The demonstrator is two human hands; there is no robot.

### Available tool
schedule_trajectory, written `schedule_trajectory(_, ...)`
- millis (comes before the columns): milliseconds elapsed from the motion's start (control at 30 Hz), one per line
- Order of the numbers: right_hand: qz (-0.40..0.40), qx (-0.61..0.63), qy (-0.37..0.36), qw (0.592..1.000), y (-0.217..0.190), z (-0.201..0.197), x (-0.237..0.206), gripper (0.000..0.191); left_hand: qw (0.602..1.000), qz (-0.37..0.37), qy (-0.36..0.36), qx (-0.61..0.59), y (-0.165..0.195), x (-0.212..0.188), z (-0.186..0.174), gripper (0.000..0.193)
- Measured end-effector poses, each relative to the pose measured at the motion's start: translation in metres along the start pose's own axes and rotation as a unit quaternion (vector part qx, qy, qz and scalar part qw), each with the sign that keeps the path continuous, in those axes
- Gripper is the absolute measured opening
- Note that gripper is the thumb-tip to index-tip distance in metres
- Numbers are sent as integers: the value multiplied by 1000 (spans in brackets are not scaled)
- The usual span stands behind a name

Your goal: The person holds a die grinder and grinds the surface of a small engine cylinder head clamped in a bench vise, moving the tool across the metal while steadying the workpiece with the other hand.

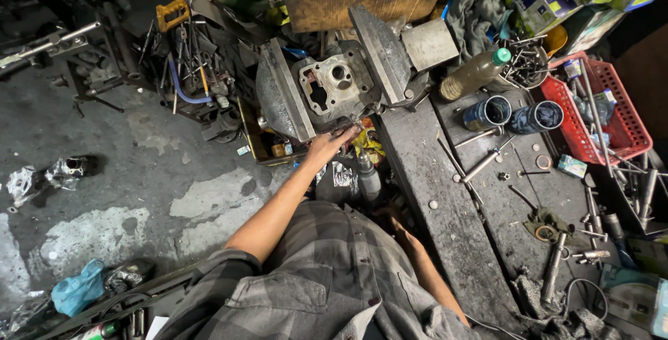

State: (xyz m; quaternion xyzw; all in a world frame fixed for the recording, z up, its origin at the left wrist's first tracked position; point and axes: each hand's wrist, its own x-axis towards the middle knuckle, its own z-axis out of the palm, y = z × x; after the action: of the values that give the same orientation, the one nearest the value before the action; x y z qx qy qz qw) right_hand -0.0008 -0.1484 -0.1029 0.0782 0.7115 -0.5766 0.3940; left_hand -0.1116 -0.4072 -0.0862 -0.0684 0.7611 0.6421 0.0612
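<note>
L hand (332, 141) reaches the vise (334, 86) clamping a metal engine casting (332, 84); fingers look bunched at its lower edge, grip unclear. R hand (396, 223) low, mostly hidden. Positioning step; steady alignment needed next.

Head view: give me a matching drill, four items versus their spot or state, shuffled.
Items:
1. metal casting
2. plastic bottle
3. red basket
4. left hand

Spots or states:
A. lying on its side on the bench, green cap
B. far right of the bench, holding odd parts
C. clamped between the vise jaws
D. fingertips at the lower edge of the vise

Pairs: 1-C, 2-A, 3-B, 4-D
</note>
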Motion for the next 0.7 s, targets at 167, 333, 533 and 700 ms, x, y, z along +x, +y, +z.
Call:
schedule_trajectory(167, 1, 2, 1, 1000, 8, -2, 3, 74, 993, -115, -25, 25, -12, 4, 3, 62)
schedule_trajectory(333, 3, 2, 3, 1000, 16, -5, 7, 72, 997, -71, -14, 10, -26, 6, 8, 62)
schedule_trajectory(533, 1, 3, 3, 1000, 20, -6, 10, 70, 999, -49, -17, 3, -30, 7, 7, 61)
schedule_trajectory(700, 0, 3, 5, 1000, 20, -7, 10, 69, 997, -70, -15, -9, -30, 7, 6, 68)
